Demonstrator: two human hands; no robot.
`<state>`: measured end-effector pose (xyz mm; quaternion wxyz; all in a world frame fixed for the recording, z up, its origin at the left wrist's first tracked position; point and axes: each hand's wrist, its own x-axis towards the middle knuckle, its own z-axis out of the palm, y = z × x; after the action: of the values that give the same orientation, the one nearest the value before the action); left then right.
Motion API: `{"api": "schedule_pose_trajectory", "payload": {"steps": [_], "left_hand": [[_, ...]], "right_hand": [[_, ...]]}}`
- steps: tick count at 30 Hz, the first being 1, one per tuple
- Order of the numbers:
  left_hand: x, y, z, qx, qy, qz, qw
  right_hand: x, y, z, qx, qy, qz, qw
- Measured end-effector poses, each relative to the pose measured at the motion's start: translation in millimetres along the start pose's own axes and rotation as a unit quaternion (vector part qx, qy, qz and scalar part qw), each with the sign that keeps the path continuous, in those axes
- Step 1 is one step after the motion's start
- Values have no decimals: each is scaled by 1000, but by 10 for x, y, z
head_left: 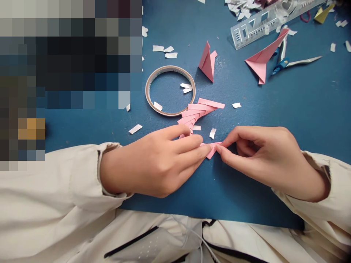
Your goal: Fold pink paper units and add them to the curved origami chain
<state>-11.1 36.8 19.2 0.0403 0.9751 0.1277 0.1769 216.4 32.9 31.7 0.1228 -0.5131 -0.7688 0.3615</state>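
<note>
A curved chain of folded pink paper pieces (196,112) runs across the blue table beside a tape ring. My left hand (161,160) is closed over the chain's near end, its fingers covering part of it. At the end of that chain, the tip of a pink folded piece (211,151) shows between my two hands. My right hand (260,157) pinches this tip between thumb and forefinger. Whether the tip is joined to the chain is hidden under my left fingers.
A tape ring (148,91) lies behind the chain. Two pink folded papers (207,64) stand farther back, one by a compass (282,65). A clear ruler (252,33), a yellow folded paper (324,14) and white paper scraps (171,55) lie around. The upper left is blurred out.
</note>
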Motion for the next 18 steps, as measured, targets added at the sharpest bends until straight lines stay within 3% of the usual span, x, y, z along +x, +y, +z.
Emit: {"api": "schedule_pose_trajectory", "payload": {"steps": [6,9,12,16,18], "left_hand": [[0,-5,-3,-12,2,0,1000],[3,-23,13,-9,8,0,1000],[4,-32,34,-12,14,-1,1000],[-1,-20,40,-19,18,-1,1000],[-4,-12,31,-17,15,-1,1000]], "right_hand": [[-2,-16,-20,36,2,23,999],[-8,55,-22,80,7,-1,997],[-15,164,-23,104,17,-105,989],[-21,264,-19,1,-7,-294,956],[-23,285,-15,-57,12,-352,934]]}}
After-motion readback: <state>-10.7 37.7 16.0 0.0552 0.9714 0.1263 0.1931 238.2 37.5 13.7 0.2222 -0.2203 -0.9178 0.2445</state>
